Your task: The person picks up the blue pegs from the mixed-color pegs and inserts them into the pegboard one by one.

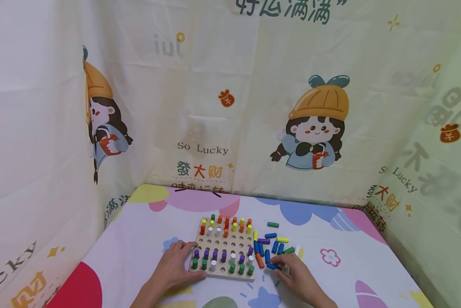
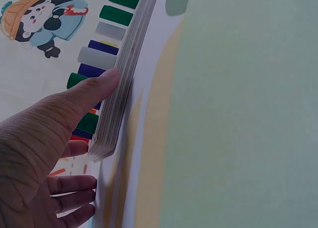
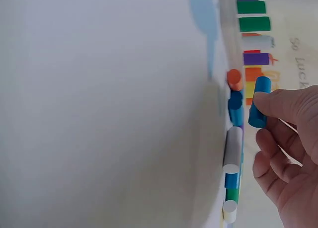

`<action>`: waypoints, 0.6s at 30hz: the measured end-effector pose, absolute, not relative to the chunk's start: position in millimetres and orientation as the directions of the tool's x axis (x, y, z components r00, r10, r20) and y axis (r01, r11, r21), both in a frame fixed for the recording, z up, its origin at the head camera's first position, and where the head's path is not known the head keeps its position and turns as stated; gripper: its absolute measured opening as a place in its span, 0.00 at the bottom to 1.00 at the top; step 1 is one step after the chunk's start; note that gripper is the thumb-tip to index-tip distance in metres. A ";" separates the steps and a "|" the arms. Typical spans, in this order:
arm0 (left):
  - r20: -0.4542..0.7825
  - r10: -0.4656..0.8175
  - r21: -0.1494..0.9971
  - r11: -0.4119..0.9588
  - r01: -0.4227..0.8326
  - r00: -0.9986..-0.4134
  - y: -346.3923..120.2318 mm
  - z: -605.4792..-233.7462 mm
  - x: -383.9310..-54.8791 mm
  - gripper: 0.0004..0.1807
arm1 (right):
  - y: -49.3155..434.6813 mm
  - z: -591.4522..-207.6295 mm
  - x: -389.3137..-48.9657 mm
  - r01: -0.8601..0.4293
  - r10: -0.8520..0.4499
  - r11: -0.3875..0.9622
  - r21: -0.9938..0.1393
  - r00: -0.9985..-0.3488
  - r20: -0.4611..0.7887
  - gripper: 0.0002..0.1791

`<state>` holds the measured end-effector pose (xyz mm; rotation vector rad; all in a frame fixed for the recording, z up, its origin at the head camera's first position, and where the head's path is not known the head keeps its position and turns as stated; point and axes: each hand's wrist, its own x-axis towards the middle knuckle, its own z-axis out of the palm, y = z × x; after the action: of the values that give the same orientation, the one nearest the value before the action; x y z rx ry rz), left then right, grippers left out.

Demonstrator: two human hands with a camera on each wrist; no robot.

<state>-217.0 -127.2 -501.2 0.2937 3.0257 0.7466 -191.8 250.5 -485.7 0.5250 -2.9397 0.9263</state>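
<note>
A wooden pegboard lies flat on the table, with coloured pegs standing in its front and back rows. My left hand holds its near left corner, thumb at the front edge and index finger along the left side. In the left wrist view the thumb presses the board's edge beside green, white and purple pegs. Right of the board, my right hand pinches a blue peg between thumb and fingers. Close by that hand are loose pegs, among them an orange peg and a white peg.
More loose pegs are spread beyond the right hand, including a green peg, a purple peg and a yellow peg. Printed cloth walls surround the patterned tabletop at the back and both sides.
</note>
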 end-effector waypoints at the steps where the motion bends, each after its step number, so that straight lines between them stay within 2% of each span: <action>1: 0.033 0.185 0.459 0.870 0.179 -0.982 -127.6 -500.5 -217.3 0.52 | 249.8 -485.4 -191.1 -0.302 -0.296 0.754 -0.583 -0.949 0.108 0.12; 8: 0.062 0.222 0.432 0.873 0.227 -0.973 -131.3 -498.2 -219.9 0.51 | 243.2 -482.4 -187.3 -0.179 -0.222 0.640 -0.748 -0.974 0.043 0.17; 18: 0.041 0.254 0.471 0.848 0.243 -0.966 -133.8 -494.6 -225.2 0.50 | 226.9 -473.6 -181.0 -0.176 -0.192 0.575 -0.799 -0.978 0.077 0.19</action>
<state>-225.2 -133.8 -494.6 0.4031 2.9977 0.7602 -181.0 226.9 -473.6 0.3278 -2.8034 1.4198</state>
